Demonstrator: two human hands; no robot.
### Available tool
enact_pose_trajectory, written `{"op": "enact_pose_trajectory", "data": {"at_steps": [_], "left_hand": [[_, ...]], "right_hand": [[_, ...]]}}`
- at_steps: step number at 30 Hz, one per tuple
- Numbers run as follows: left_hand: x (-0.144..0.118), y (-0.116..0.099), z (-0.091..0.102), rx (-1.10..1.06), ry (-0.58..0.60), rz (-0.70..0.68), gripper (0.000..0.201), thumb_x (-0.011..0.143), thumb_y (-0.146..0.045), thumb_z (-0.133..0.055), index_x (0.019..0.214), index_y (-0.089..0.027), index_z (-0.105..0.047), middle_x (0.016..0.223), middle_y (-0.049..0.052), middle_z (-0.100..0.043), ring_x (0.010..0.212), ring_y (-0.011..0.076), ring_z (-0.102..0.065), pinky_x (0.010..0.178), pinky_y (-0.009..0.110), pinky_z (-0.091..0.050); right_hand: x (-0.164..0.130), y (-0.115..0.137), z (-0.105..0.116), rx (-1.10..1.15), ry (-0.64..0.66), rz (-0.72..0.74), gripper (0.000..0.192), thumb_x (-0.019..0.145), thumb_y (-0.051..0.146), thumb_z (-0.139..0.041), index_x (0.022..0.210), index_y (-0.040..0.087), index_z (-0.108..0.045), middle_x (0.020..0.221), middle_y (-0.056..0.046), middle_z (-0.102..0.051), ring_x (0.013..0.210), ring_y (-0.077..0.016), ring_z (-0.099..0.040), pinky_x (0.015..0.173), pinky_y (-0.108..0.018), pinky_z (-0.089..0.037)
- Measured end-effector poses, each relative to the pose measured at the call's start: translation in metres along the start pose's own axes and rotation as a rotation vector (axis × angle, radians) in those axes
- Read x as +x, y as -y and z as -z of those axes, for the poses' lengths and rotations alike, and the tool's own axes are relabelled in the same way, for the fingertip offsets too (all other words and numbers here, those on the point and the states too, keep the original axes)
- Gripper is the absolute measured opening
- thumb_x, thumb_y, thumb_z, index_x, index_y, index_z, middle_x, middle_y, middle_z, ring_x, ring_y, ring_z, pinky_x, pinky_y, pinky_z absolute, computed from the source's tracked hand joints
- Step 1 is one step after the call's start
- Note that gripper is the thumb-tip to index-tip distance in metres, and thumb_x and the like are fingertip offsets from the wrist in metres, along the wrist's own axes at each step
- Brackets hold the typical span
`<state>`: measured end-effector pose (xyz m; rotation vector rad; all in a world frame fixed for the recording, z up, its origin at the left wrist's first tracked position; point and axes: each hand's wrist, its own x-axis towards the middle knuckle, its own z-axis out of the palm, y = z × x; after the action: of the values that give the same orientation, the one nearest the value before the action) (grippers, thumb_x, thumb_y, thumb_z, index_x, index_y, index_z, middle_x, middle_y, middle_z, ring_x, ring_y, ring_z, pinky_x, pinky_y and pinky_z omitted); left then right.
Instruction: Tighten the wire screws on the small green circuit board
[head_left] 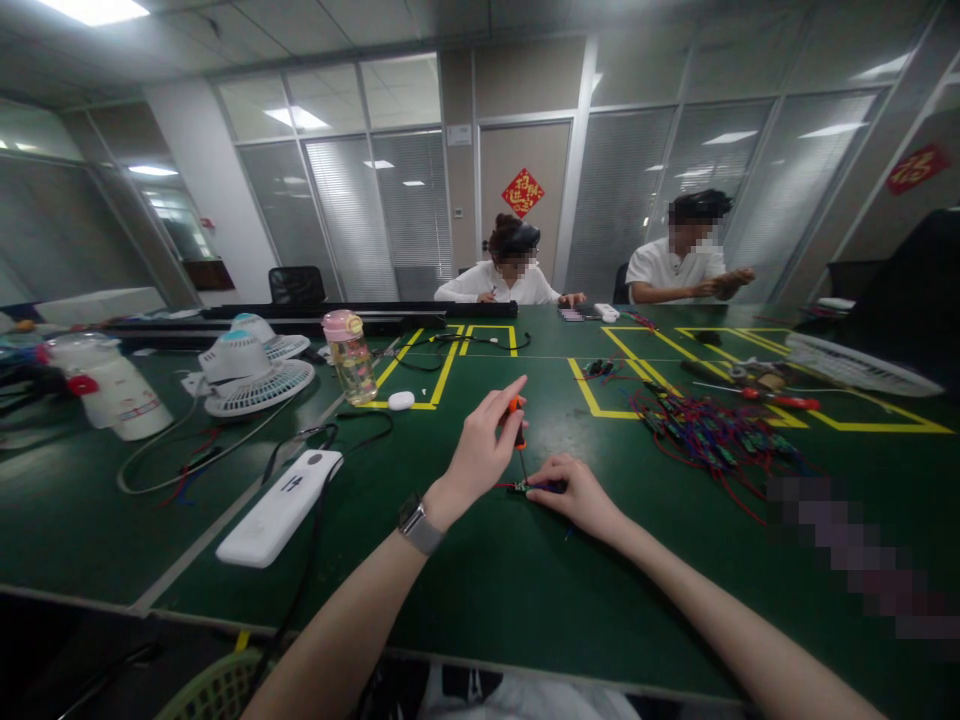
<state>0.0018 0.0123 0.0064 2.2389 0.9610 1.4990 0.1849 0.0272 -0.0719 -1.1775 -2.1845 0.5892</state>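
My left hand (480,450) grips a small screwdriver with an orange handle (517,420), held upright with its tip pointing down. My right hand (577,492) lies on the green table (487,590) and pinches a small wired part (534,487) under the tool's tip. A watch sits on my left wrist (416,522). The part is tiny, and my fingers cover most of it.
A white power bank (279,506) with a black cable lies at left. Two small fans (251,372), a pink-capped bottle (349,356) and a white jug (112,385) stand behind. A pile of red and blue wired parts (712,432) lies at right. Two people sit across the table.
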Motion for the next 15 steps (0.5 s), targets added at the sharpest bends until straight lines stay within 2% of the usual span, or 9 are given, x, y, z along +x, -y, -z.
{"op": "enact_pose_trajectory", "data": {"at_steps": [2, 4, 6, 8, 10, 15], "left_hand": [[-0.0002, 0.001, 0.0001, 0.052, -0.045, 0.012, 0.037, 0.093, -0.026, -0.053, 0.13, -0.024, -0.051, 0.095, 0.003, -0.057, 0.077, 0.0139, -0.059, 0.075, 0.028, -0.051], [-0.0004, 0.0008, 0.0008, 0.107, -0.07, 0.007, 0.037, 0.089, -0.03, -0.06, 0.125, -0.024, -0.057, 0.089, 0.002, -0.058, 0.078, 0.0154, -0.057, 0.075, 0.029, -0.05], [-0.0008, 0.0003, 0.0012, 0.074, -0.044, 0.013, 0.039, 0.091, -0.029, -0.055, 0.13, -0.025, -0.052, 0.096, 0.004, -0.061, 0.082, 0.0161, -0.059, 0.079, 0.031, -0.051], [-0.0014, 0.0004, 0.0005, -0.018, -0.007, 0.029, 0.043, 0.096, -0.024, -0.045, 0.139, -0.024, -0.043, 0.111, 0.007, -0.061, 0.089, 0.0158, -0.062, 0.083, 0.031, -0.051], [-0.002, 0.0008, -0.0012, -0.072, -0.013, 0.034, 0.045, 0.096, -0.02, -0.043, 0.141, -0.024, -0.039, 0.118, 0.008, -0.06, 0.092, 0.0155, -0.064, 0.084, 0.031, -0.052], [-0.0018, -0.0026, -0.0024, 0.066, -0.099, 0.007, 0.038, 0.086, -0.025, -0.062, 0.124, -0.024, -0.058, 0.091, 0.002, -0.062, 0.08, 0.0153, -0.06, 0.075, 0.029, -0.052]], "right_hand": [[0.0, 0.0002, 0.0001, -0.001, -0.001, -0.001, 0.017, 0.076, 0.032, -0.071, 0.089, 0.024, -0.078, 0.083, -0.005, -0.068, 0.086, -0.0234, -0.058, 0.08, -0.036, -0.041], [0.0, 0.0003, 0.0, -0.002, -0.006, 0.0, 0.016, 0.076, 0.033, -0.071, 0.088, 0.024, -0.078, 0.082, -0.005, -0.068, 0.086, -0.0235, -0.058, 0.08, -0.036, -0.04], [-0.0001, 0.0003, -0.0003, 0.0, -0.011, 0.004, 0.016, 0.076, 0.033, -0.071, 0.088, 0.024, -0.078, 0.083, -0.005, -0.068, 0.086, -0.0234, -0.058, 0.081, -0.036, -0.04], [-0.0001, 0.0001, -0.0007, 0.001, -0.012, 0.008, 0.016, 0.077, 0.032, -0.071, 0.089, 0.024, -0.078, 0.083, -0.005, -0.068, 0.085, -0.0232, -0.058, 0.081, -0.036, -0.04], [0.0, -0.0003, -0.001, -0.005, -0.013, 0.008, 0.016, 0.076, 0.032, -0.071, 0.088, 0.024, -0.078, 0.082, -0.005, -0.068, 0.085, -0.0231, -0.058, 0.08, -0.036, -0.04], [0.0002, -0.0019, -0.0022, -0.008, -0.025, 0.015, 0.016, 0.075, 0.032, -0.072, 0.088, 0.025, -0.078, 0.081, -0.004, -0.068, 0.084, -0.0229, -0.058, 0.079, -0.035, -0.04]]}}
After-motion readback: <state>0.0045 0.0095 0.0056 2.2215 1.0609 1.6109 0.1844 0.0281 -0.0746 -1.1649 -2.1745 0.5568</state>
